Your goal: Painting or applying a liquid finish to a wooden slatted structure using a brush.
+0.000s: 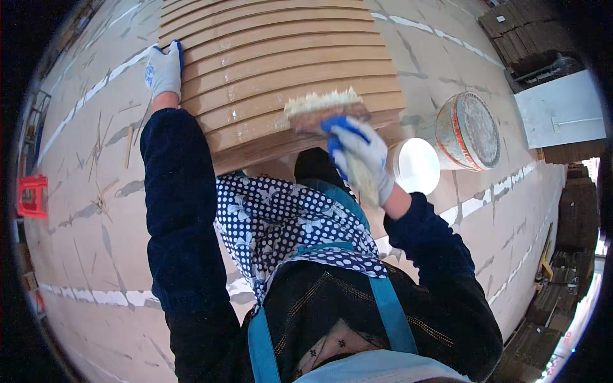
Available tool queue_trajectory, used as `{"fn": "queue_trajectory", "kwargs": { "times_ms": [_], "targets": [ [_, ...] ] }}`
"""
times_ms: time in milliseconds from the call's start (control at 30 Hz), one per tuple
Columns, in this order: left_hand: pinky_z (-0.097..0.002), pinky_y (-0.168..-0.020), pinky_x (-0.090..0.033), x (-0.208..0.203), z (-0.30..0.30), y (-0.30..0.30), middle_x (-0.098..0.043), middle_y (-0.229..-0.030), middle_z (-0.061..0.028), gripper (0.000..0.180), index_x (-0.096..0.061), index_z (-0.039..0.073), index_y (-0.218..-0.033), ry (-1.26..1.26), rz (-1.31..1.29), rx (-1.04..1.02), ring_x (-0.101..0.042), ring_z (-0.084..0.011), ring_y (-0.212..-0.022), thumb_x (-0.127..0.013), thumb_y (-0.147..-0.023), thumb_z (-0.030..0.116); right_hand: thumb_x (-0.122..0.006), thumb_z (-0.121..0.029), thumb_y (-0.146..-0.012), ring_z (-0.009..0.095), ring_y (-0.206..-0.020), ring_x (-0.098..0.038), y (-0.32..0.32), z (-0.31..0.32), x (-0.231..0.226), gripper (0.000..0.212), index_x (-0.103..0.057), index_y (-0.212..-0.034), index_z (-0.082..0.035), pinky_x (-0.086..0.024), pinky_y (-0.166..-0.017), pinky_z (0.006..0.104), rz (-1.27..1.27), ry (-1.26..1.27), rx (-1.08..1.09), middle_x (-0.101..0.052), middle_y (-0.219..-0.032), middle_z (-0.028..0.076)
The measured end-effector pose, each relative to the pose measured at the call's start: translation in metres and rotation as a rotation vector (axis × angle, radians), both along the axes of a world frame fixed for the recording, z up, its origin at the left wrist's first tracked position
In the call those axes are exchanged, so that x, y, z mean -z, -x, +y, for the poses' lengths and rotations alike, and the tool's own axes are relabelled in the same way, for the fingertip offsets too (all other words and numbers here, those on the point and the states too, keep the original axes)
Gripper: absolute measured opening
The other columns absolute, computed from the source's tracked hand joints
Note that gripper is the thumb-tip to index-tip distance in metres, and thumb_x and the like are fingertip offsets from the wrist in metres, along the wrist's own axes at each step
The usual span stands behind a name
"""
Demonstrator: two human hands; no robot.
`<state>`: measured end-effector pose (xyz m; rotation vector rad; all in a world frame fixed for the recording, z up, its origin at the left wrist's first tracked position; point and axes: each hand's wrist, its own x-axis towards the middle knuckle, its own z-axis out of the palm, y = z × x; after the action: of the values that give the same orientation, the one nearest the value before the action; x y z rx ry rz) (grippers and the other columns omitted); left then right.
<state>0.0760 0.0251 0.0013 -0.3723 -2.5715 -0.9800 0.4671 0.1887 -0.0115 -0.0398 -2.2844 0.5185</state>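
Note:
In front of me lies a stack of brown cardboard sheets (274, 70), fanned so their edges step like shingles, with white smears on the left part. My left hand (165, 71), in a white and blue glove, grips the stack's left edge; some of its fingers are hidden. A wide brush (325, 110) with pale bristles is in my right hand (363, 156), gloved the same way and closed around the handle. The bristles point away from me over the stack's near right edge. Beside my right hand stands a small white bucket (416, 166).
A larger bucket (469, 132) with an orange-red band stands right of the white one. Piles of flattened cardboard (527, 38) and a pale panel (562, 110) line the right side. A red crate (32, 196) is far left. Thin scraps (99, 143) litter the floor.

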Motion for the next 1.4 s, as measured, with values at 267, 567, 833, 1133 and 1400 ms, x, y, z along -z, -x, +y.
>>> {"fn": "queue_trajectory", "kwargs": {
  "times_ms": [267, 567, 833, 1133, 1400],
  "targets": [
    [-0.0436, -0.075, -0.044, 0.003, 0.001, 0.002, -0.063, -0.089, -0.0237, 0.052, -0.058, -0.002, -0.096, -0.03, -0.039, 0.025, -0.06, -0.0366, -0.085, -0.055, -0.08, 0.047, -0.067, -0.016, -0.072, 0.03, -0.098, -0.059, -0.044, -0.016, -0.027, 0.039, -0.061, -0.11, -0.013, -0.048, -0.083, 0.0397, -0.204, 0.12, -0.204, -0.06, -0.108, 0.014],
    [-0.0411, -0.071, -0.044, 0.006, -0.004, -0.002, -0.063, -0.087, -0.0222, 0.049, -0.057, -0.002, -0.099, -0.053, -0.018, 0.02, -0.06, -0.0342, -0.081, -0.055, -0.081, 0.044, -0.05, -0.01, -0.088, 0.006, -0.063, -0.046, 0.015, 0.049, -0.046, 0.042, -0.047, -0.13, -0.007, -0.042, -0.06, 0.0224, -0.307, 0.726, -0.08, -0.058, -0.09, 0.003],
    [-0.0425, -0.086, -0.043, 0.0, -0.01, -0.01, -0.059, -0.105, -0.0245, 0.053, -0.053, -0.002, -0.11, -0.03, -0.049, -0.038, -0.057, -0.0368, -0.1, -0.053, -0.082, 0.044, -0.043, -0.015, -0.095, 0.005, -0.063, -0.047, 0.129, 0.108, -0.111, 0.037, -0.047, -0.131, -0.007, -0.041, -0.056, 0.0184, -0.153, 0.333, -0.474, -0.057, -0.084, 0.0],
    [-0.0414, -0.089, -0.043, -0.004, 0.009, -0.015, -0.057, -0.112, -0.0242, 0.063, -0.048, -0.005, -0.12, -0.042, -0.071, -0.027, -0.055, -0.0361, -0.104, -0.052, -0.083, 0.046, -0.06, -0.026, -0.086, 0.027, -0.08, -0.061, 0.316, 0.134, -0.112, 0.026, -0.063, -0.104, -0.007, -0.048, -0.071, 0.0364, -0.158, -0.405, 0.058, -0.064, -0.095, 0.011],
    [-0.0412, -0.088, -0.044, -0.003, -0.004, -0.016, -0.056, -0.112, -0.0251, 0.065, -0.047, -0.004, -0.122, 0.011, -0.047, -0.101, -0.056, -0.0362, -0.102, -0.053, -0.082, 0.047, -0.061, -0.02, -0.083, 0.031, -0.08, -0.06, 0.203, 0.072, -0.075, 0.026, -0.06, -0.104, -0.005, -0.048, -0.069, 0.039, -0.014, -0.263, -0.276, -0.062, -0.094, 0.014]
  ]
}}
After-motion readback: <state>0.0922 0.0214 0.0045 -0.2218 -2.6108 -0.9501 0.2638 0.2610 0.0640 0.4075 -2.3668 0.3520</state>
